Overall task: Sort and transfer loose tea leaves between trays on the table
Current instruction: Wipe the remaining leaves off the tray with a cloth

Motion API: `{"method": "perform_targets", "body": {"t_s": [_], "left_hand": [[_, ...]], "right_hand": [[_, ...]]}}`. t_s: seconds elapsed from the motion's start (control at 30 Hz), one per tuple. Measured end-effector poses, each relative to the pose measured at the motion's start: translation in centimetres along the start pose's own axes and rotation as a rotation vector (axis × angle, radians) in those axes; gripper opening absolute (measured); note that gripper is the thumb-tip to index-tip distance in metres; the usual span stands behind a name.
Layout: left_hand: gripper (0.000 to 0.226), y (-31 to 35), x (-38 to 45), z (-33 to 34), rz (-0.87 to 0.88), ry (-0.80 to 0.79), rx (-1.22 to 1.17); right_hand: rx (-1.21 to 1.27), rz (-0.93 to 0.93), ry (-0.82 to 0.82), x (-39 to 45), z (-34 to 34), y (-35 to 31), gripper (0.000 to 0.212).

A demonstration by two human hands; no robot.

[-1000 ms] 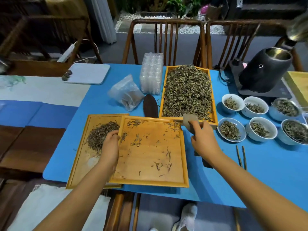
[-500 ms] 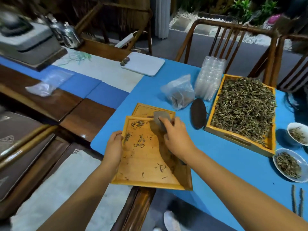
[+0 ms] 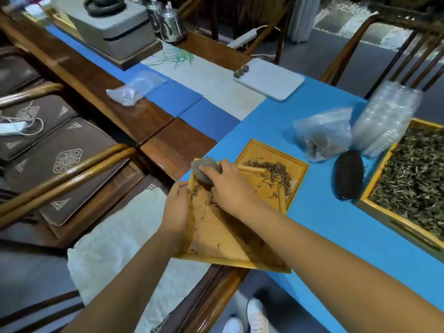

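Bamboo tray tilts over the lower tray, where swept tea leaves already lie; best to keep the tilt steady and draw the grey brush in short strokes toward that pile — nothing over the rim; right hand curls round the brush, left hand grips the tray's edge.
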State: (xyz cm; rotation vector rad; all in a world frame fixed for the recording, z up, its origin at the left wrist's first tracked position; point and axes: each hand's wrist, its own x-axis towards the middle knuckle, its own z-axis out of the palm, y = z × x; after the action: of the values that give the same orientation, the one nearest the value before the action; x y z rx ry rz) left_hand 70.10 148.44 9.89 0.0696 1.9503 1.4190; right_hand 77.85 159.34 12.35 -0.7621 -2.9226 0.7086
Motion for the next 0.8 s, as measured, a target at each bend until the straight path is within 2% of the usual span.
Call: {"method": "perform_targets", "body": {"t_s": [0.1, 0.2, 0.37, 0.53, 0.8], "left_hand": [[0.025, 0.1, -0.3, -0.7, 0.007, 0.050, 0.017], [0.027, 0.3, -0.4, -1.6, -0.003, 0.094, 0.044], [0.026, 0.6, -0.4, -2.8, -0.008, 0.130, 0.054], [0.022, 0.7, -0.3, -3.6, -0.002, 0.156, 0.035], [0.022, 0.8, 0.2, -3.7, -0.004, 0.148, 0.047]], "right_hand": [[-0.034, -0.031, -0.060, 1.3, 0.7, -1.3, 0.049], [-0.074, -0.027, -0.116, 2.0, 1.1, -1.9, 0.052], [-0.115, -0.057, -0.113, 2.3, 1.2, -2.0, 0.051], [-0.145, -0.028, -0.116, 2.3, 0.7, -0.4, 0.046], [-0.178, 0.054, -0.135, 0.8, -0.1, 3.6, 0.051]]}}
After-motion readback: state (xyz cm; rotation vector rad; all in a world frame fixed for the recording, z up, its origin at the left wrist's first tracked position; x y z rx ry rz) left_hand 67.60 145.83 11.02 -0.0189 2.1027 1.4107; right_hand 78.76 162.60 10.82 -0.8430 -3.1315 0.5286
